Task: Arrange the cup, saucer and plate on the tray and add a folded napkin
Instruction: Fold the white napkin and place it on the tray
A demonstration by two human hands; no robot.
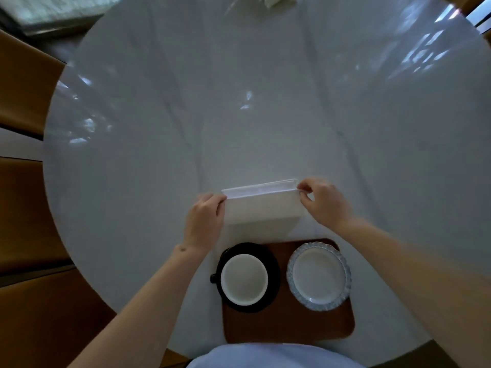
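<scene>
A white napkin [263, 205] is held up just beyond the tray, its top edge folded over. My left hand [204, 221] pinches its left edge and my right hand [322, 201] pinches its top right corner. The brown wooden tray [289, 325] lies at the near table edge. On its left stands a cup [244, 278], black outside and white inside, on a black saucer [273, 264]. On its right sits a pale blue plate [318, 276] with a scalloped rim.
The round white marble table [239, 102] spreads far beyond the napkin. Brown chair seats [24, 83] stand along the left. A white object [273, 0] sits at the table's far edge.
</scene>
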